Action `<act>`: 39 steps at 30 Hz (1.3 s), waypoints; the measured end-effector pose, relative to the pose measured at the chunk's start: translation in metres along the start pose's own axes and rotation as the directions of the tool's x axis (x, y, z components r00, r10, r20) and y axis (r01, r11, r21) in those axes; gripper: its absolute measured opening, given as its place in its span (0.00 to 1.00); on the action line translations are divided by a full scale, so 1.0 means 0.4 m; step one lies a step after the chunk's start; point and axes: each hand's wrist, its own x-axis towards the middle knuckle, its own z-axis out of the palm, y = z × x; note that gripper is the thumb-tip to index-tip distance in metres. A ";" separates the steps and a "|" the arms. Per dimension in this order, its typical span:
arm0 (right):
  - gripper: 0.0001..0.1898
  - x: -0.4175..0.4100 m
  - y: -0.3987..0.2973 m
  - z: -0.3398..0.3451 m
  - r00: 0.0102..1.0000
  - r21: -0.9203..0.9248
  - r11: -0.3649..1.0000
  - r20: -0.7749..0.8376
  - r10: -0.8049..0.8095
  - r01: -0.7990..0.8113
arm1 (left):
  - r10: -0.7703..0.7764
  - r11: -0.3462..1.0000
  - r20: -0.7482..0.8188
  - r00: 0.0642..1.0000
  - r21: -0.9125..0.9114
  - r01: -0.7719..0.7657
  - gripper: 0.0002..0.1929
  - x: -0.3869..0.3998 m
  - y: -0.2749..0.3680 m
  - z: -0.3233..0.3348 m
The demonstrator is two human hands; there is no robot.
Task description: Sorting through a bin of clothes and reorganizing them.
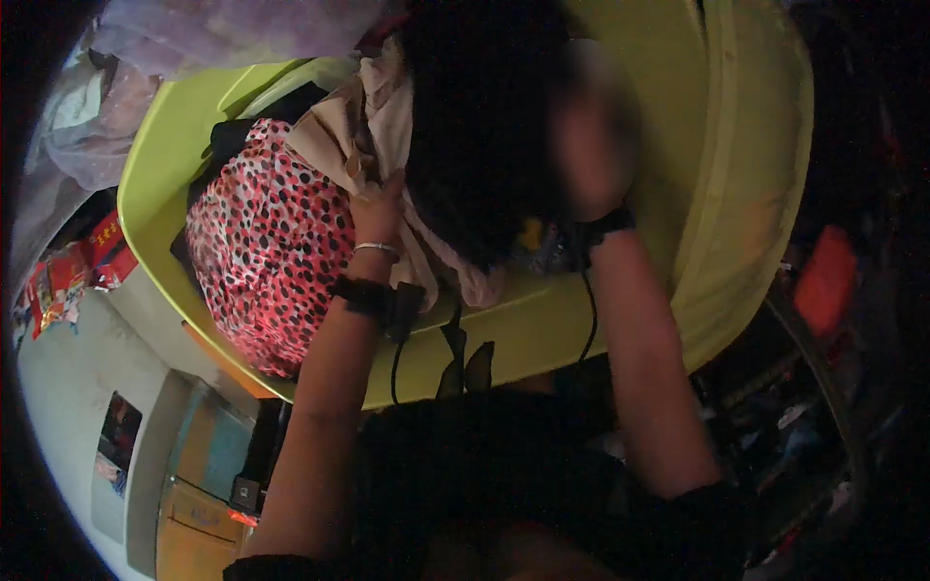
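A large yellow-green container (pixel 163 218) stands before me with clothes and cloths in it. My left hand (pixel 378 210), with a bracelet and a black strap at its wrist, grips a beige cloth (pixel 385 109). Left of it bulges a pink and white fabric (pixel 269 247) with dark spots. My right hand (pixel 588 163) is blurred, at the right edge of a black mass of cloth (pixel 472 138); whether its fingers hold that cloth cannot be made out. A pale pink strip of cloth (pixel 476 287) lies by the container's near wall.
Sheer lilac fabric (pixel 240 36) hangs over the container's far left rim. Red printed packages (pixel 80 265) lie outside it at the left. A wooden cabinet or door (pixel 200 516) stands at lower left. A red object (pixel 825 283) shows in the dark area at right. Black cords hang from both wrist straps.
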 end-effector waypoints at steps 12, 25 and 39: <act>0.13 -0.323 -0.335 0.078 0.722 0.205 0.809 0.370 -0.585 0.551 | 0.404 0.903 -0.003 0.915 0.162 -0.398 0.45 0.116 -0.025 -0.052; 0.34 0.072 0.026 0.020 0.975 0.220 0.954 0.139 0.174 -0.202 | 0.289 0.916 -0.028 0.957 0.298 -0.268 0.41 0.135 -0.065 -0.063; 0.18 -0.338 -0.352 0.115 0.821 0.158 0.913 0.400 -0.407 0.376 | 0.505 0.818 0.107 0.856 0.257 -0.514 0.63 0.087 -0.009 -0.054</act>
